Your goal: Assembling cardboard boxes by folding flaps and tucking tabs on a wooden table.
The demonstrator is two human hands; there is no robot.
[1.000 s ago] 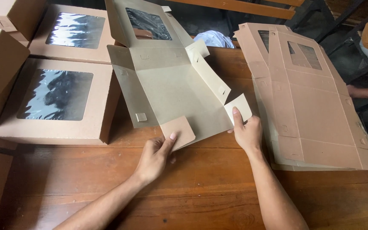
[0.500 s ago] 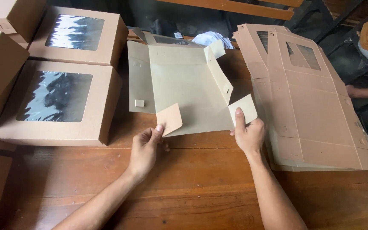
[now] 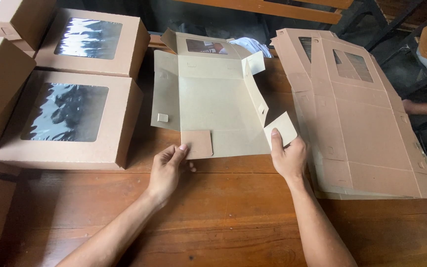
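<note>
The flat kraft box blank (image 3: 213, 106) lay on the wooden table (image 3: 233, 207). The left hand (image 3: 166, 168) pinched its near-left corner tab; the right hand (image 3: 287, 155) gripped the right tab. Uneven pulling could have creased the panels crookedly.

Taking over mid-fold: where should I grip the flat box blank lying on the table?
Probably the two near corner flaps, from the near edge: the left hand already pinches the left flap, the right hand the raised right flap of the box blank.
</note>
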